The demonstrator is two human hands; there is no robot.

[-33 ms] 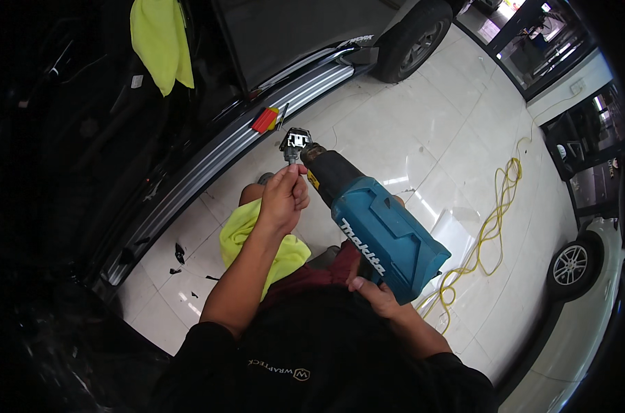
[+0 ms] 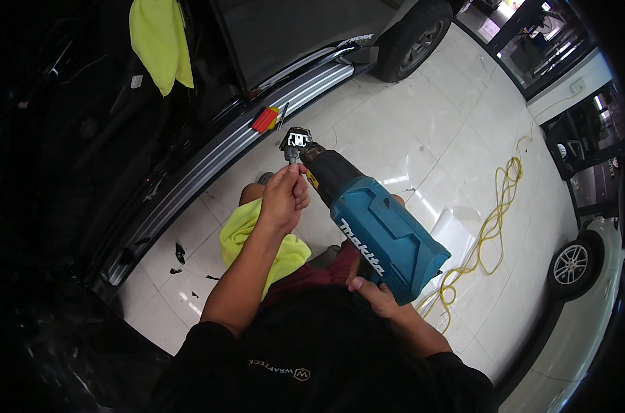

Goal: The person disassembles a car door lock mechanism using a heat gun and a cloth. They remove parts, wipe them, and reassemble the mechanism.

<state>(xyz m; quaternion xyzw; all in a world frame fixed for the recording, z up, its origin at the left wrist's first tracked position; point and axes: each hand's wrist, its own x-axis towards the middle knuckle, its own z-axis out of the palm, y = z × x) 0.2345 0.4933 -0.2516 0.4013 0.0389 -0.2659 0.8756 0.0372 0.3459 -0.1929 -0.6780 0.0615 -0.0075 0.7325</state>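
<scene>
My left hand (image 2: 285, 199) pinches the grey stem of a small black car part (image 2: 297, 140) with a bright, shiny face; its exact kind I cannot make out. Gripped in my right hand (image 2: 380, 294) is a teal and black heat gun (image 2: 388, 234), whose bulky body hides most of the fingers. The gun's metal nozzle (image 2: 312, 151) points at the part's right side, very near it; whether they touch is unclear. Below my left wrist, a yellow-green cloth (image 2: 288, 260) is draped over my leg.
A dark car stands at the left, with a silver-ribbed side step (image 2: 319, 87) bearing a red and yellow squeegee (image 2: 264, 120). Another yellow-green cloth (image 2: 161, 45) hangs there. Black scraps (image 2: 179, 253) litter the tiles. At right lie a yellow cord (image 2: 498, 220) and a pale car (image 2: 588, 310).
</scene>
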